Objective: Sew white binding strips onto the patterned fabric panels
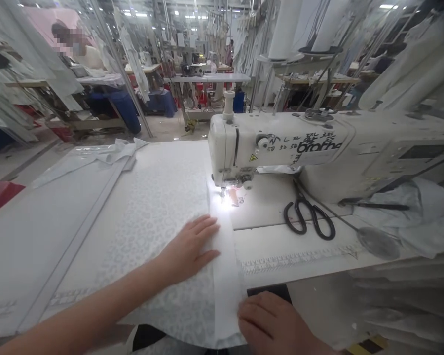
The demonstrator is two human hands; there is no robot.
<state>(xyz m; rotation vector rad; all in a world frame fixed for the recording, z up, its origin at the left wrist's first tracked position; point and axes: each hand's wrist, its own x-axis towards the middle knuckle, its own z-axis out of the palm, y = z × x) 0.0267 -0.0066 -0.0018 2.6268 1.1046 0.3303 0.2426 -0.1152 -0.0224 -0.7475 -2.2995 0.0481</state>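
Observation:
A pale fabric with a faint grey leopard pattern [140, 207] spreads under the sewing machine's lit needle [223, 194], with a plain white strip [225, 281] along its right edge. My left hand [192, 244] lies flat on the fabric just below the needle, fingers stretched out and thumb apart. At the table's front edge my right hand [268, 320] grips the right side of the white strip, its fingers curled together; the thumb is hidden. The white sewing machine [281, 143] stands in front of both hands.
Black-handled scissors [311, 217] lie on the machine bed, right of the needle. A printed ruler scale [296, 259] runs along the tabletop's front. Folded white fabric [62, 222] covers the left side, and a crumpled cloth [410, 212] lies at right. Behind, a person [85, 49] sits among other workstations.

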